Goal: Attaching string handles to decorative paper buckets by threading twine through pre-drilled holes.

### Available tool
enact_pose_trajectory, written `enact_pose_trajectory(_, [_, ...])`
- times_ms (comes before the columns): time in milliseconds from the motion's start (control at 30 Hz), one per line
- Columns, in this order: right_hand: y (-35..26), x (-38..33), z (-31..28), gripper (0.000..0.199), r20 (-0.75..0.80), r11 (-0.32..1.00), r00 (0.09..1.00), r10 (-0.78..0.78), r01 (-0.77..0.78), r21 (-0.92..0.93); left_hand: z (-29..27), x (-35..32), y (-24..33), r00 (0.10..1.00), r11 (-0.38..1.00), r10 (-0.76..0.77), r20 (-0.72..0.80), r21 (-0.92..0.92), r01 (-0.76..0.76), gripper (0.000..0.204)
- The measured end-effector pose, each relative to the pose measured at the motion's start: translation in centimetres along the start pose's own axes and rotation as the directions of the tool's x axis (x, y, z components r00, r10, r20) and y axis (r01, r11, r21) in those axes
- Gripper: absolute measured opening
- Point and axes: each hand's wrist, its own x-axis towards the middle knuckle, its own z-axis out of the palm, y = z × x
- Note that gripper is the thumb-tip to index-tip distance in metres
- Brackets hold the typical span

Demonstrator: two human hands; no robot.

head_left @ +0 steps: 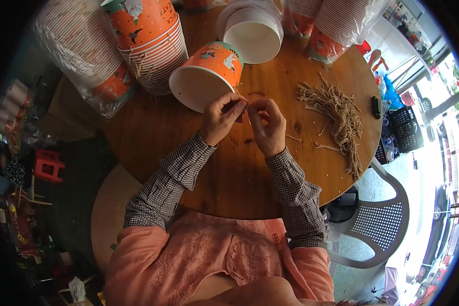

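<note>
I see my left hand (pixel 220 118) and right hand (pixel 266 125) meeting fingertip to fingertip, both pinched shut on a short twine piece (pixel 248 105). The orange paper bucket (pixel 207 75) lies tipped just beyond my left fingers, touching them.

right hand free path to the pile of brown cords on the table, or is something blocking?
Probably yes. The pile of brown cords lies on the round wooden table to the right of the right hand, with only bare tabletop and a few loose strands between. That hand is now pinching something small together with the left hand.
</note>
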Motion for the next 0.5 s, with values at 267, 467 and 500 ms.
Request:
enact_pose_trajectory(267, [0.2, -0.1, -0.1, 0.008, 0.005, 0.996, 0.996, 0.090, -0.090, 0.020, 0.0, 0.1, -0.5, 0.997, 0.996, 0.070, 0.026, 0.050, -0.071, 0.012])
enact_pose_trajectory(467, [0.2, -0.1, 0.3, 0.007, -0.008, 0.996, 0.997, 0.079, -0.079, 0.042, 0.0, 0.2, -1.3, 0.973, 0.926, 0.229, -0.020, 0.311, -0.211, 0.009])
enact_pose_trajectory(500, [0.2, -0.1, 0.3, 0.007, -0.008, 0.996, 0.997, 0.079, -0.079, 0.040, 0.2, 0.2, -1.1, 0.964, 0.913, 0.263, -0.031, 0.330, -0.238, 0.008])
